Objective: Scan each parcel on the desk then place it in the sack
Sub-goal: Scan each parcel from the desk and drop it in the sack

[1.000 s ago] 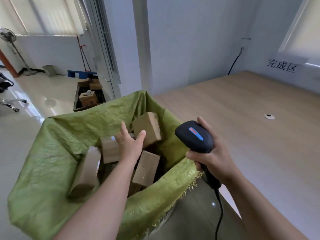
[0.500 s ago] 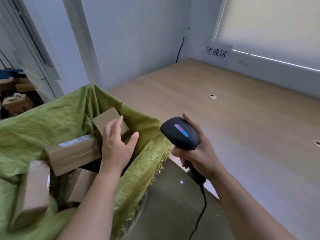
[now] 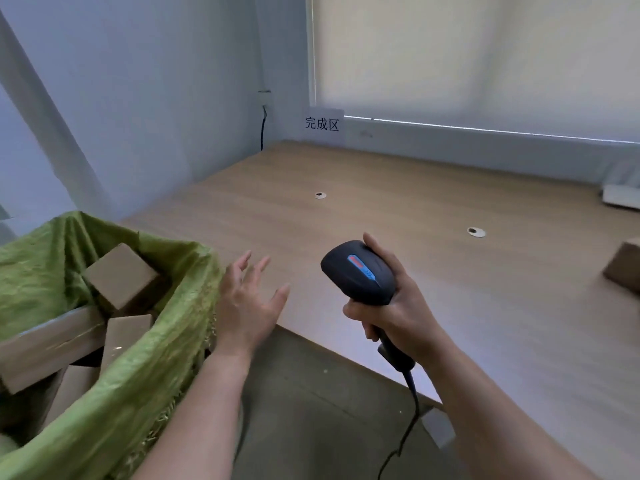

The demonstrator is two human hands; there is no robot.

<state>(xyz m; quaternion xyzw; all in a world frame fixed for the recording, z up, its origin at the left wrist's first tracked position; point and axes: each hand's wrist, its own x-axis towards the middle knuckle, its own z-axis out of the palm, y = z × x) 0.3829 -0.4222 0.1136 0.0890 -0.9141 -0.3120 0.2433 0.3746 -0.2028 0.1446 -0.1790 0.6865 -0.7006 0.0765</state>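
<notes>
Our left hand [image 3: 247,304] hangs just over the near edge of the tabletop [image 3: 381,216], beside the rim of the green sack [image 3: 166,344]; its fingers [image 3: 254,268] are spread and loose and hold nothing. Our right hand [image 3: 398,311] is wrapped round the grip of the black scanner [image 3: 358,271], whose cord [image 3: 412,410] trails down toward the floor.

Next parcel [image 3: 623,268]: a brown cardboard box at the far right of the tabletop, cut off by the frame edge, well apart from both hands. Several boxes [image 3: 121,275] already lie inside the sack.

Handling, as we judge it: the parcel looks like a small rigid carton, probably light enough for one hand. Cardboard is stiff and not slippery, so a grip across two opposite faces, thumb on one side and fingers on the other, should hold. We cannot see a label from here; the carton may need turning to bring the barcode up to the scanner. The sack is soft woven cloth and its mouth sags, so a drop well inside the rim seems safer than one on the edge.

Against half a second earlier: then our left hand was over the sack mouth, close to a box inside; now it is out of the sack and over the tabletop edge. The view has swung right, so less of the sack shows and the parcel at right has come into frame. The right hand's hold on the scanner is unchanged.
</notes>
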